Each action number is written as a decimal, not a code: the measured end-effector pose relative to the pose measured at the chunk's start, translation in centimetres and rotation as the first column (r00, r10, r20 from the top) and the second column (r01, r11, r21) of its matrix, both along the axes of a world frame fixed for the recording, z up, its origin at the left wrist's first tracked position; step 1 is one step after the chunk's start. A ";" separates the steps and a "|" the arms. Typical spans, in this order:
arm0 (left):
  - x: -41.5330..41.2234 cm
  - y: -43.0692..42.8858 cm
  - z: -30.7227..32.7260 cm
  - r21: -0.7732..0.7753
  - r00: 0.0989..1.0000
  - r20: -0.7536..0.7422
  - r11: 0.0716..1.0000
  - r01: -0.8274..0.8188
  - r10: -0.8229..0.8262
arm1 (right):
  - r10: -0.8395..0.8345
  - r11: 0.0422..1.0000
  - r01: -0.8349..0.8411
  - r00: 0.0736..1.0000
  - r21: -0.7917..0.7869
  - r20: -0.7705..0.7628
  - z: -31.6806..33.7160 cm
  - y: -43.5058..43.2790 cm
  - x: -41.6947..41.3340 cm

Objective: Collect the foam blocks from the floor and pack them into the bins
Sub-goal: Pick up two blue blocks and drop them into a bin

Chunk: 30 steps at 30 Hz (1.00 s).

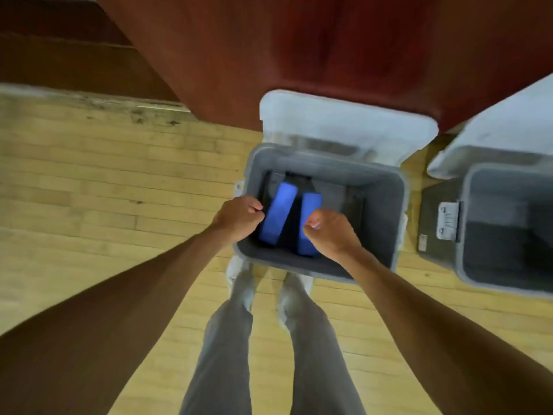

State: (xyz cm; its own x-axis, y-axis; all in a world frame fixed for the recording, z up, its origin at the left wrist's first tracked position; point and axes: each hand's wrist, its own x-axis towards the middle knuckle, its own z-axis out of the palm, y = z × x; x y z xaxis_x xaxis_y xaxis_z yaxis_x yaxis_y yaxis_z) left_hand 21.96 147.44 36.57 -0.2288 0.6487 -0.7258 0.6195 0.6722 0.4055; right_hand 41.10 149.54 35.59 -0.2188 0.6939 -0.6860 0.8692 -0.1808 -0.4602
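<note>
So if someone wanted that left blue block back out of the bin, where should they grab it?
Probably from straight above, since the walls of the gray bin close off every side. Pinch the left blue block across its narrow width: the dark gap between it and the right blue block leaves room for fingers.
</note>
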 end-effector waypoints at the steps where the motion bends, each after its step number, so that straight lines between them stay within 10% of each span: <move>1: -0.6 -1.0 3.9 -0.001 1.000 0.002 1.000 -0.015 0.015 | 0.087 0.996 -0.087 0.996 0.002 0.002 3.5 -0.3 -0.7; 9: -6.6 -16.9 27.6 0.100 0.945 -0.041 0.942 -0.319 0.325 | 0.581 0.812 -0.577 0.813 0.084 -0.033 26.1 -6.2 -8.3; 17: -7.0 -41.4 34.1 0.210 0.726 -0.071 0.722 -0.660 0.684 | 0.890 0.453 -0.871 0.454 0.190 -0.044 34.0 -21.1 -15.8; 30: 13.0 -89.3 27.7 -0.052 -0.357 0.117 -0.353 -0.934 0.927 | 0.942 0.335 -0.937 0.335 -0.103 0.014 28.2 -54.4 -18.0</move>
